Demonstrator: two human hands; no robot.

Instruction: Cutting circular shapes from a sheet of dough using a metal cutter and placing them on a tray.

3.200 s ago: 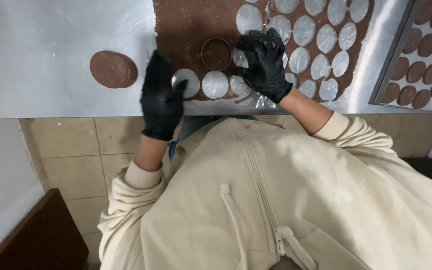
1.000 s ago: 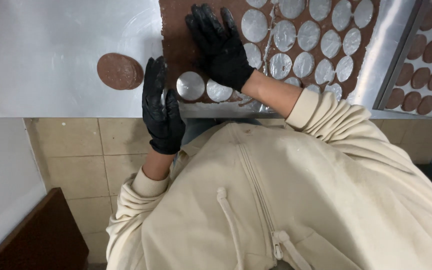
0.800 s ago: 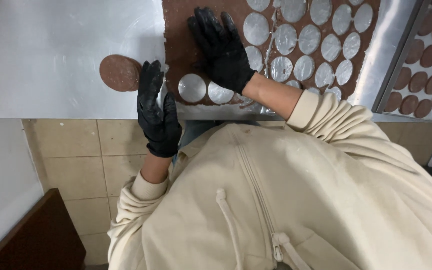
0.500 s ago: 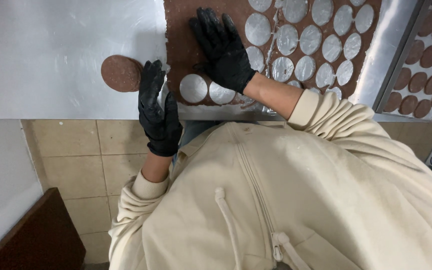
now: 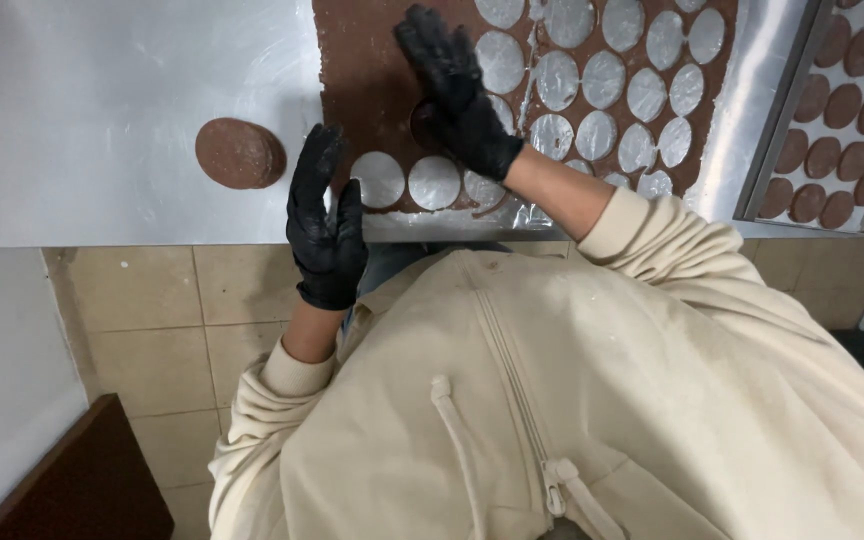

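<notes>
Overhead, person in a cream zip hoodie (image 5: pixel 572 400), both hands in black gloves, working at a steel surface (image 5: pixel 102 110). Right hand (image 5: pixel 457 95) lies flat, fingers spread, palm down on a brown dough sheet (image 5: pixel 367 80), pressing on something round under the palm; only a dark curved edge shows, so cannot tell what it is. Hand not clamped on anything visible, just laid open over it. Left hand (image 5: pixel 324 235) is at the near edge of the surface, fingers straight and together, held edgewise, empty, just beside the dough sheet's left corner and not clearly touching it. The two hands are apart, left one nearer the body.

Dough sheet is full of round cut-out holes (image 5: pixel 435 182) showing bare metal, in rows running to the right; an uncut stretch sits on the left, where the right hand is. A small stack of cut brown dough rounds (image 5: pixel 239 153) lies alone on the surface to the left of the left hand, near but not touching. Far right, a tray (image 5: pixel 772 130) holds rows of brown rounds (image 5: pixel 842 105). Beige tiled floor (image 5: pixel 162 320) below the surface edge.
</notes>
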